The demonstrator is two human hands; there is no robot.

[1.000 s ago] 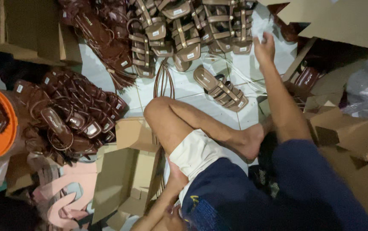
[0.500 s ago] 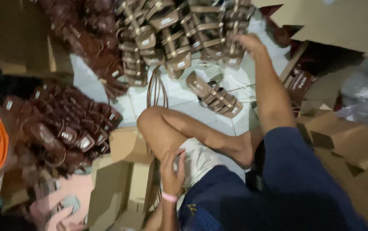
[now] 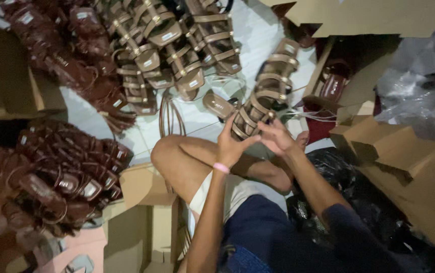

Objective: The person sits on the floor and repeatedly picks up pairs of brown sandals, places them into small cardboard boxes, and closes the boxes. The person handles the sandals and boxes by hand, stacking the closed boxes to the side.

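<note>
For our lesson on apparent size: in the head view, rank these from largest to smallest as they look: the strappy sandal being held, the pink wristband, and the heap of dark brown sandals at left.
1. heap of dark brown sandals
2. strappy sandal
3. pink wristband

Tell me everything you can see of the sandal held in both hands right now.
The sandal is tan-brown, leather-like, with several crosswise straps joined by a central strap and small metal buckles. It is held up off the tiled floor, tilted, far end pointing away. The left hand and right hand grip its near end; nothing else visibly touches it.
</note>
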